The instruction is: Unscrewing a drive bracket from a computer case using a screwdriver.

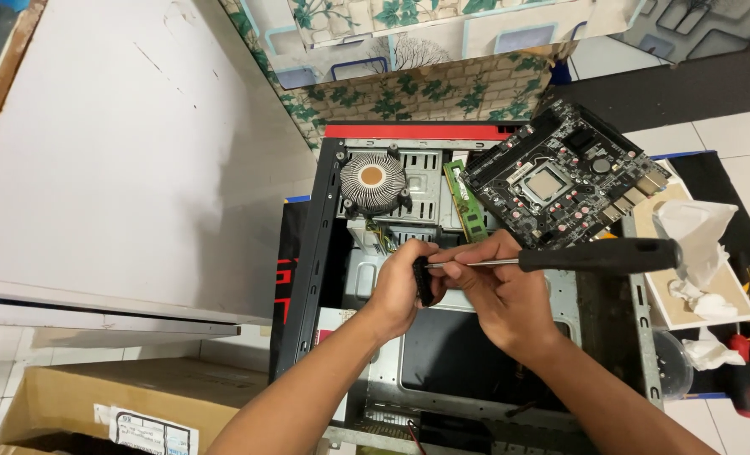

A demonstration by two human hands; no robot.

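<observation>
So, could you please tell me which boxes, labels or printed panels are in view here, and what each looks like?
Cardboard box: bottom left, brown, open-topped.
Paper label: on that box's near side, white rectangle with dark print.
Printed panel: flat under the computer case, left side, black with red graphics.
Leaf-patterned board: behind the case, green foliage on pale brickwork.

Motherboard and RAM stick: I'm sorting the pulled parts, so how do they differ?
The motherboard is black, broad and roughly square; the RAM stick is green, narrow and long. The motherboard lies tilted across the case's corner; the stick rests inside. Both are bare circuit boards, untouched by either hand.
</observation>
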